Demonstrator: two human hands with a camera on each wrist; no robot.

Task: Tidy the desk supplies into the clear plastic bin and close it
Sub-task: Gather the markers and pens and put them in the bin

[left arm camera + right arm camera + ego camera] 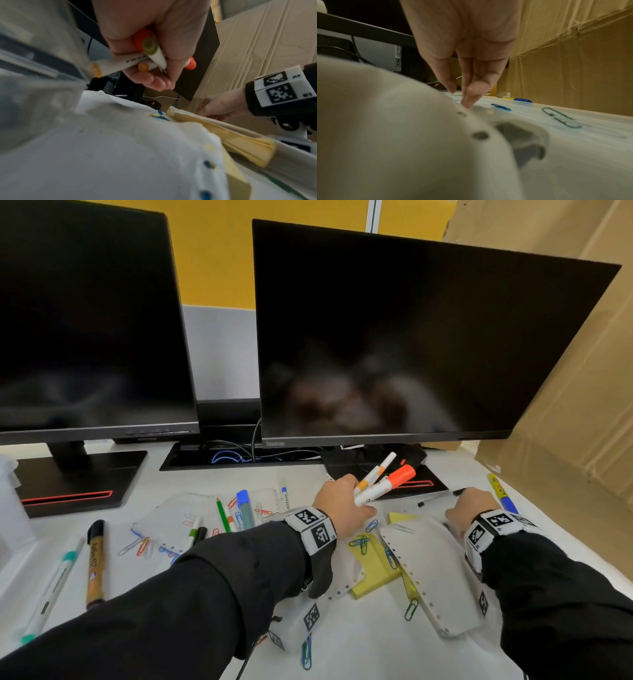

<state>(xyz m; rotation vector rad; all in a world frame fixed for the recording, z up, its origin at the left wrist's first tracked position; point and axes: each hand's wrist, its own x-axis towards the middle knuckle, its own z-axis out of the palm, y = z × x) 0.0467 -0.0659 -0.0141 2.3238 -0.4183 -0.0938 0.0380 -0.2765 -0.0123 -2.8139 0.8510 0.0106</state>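
From the head view, the left hand (342,505) is gripping a bundle of white markers (380,481) with orange caps, their ends fanning up toward the right monitor (411,337). The right hand (474,506) is lying just to the right of it, fingers reaching down to a black pen (442,498) on the table (359,642); whether they are pinching it I cannot tell. Between the wrists yellow sticky notes (373,570) are lying under punched clear sleeves (435,570), with coloured paper clips (359,544) scattered around. Left of the left arm a brown marker (94,563) and a teal-capped pen (51,594) are lying apart. A blurred clear plastic edge at the far left may be the bin.

From the left wrist, the left hand's fingers (154,79) are curling round the marker barrels (154,55); the right hand (221,106) is showing beyond, low on the table.

From the right wrist, the right hand's fingertips (469,100) are drawn together, pointing down at the table surface; a blue paper clip (500,107) and a green one (561,119) are lying to their right.
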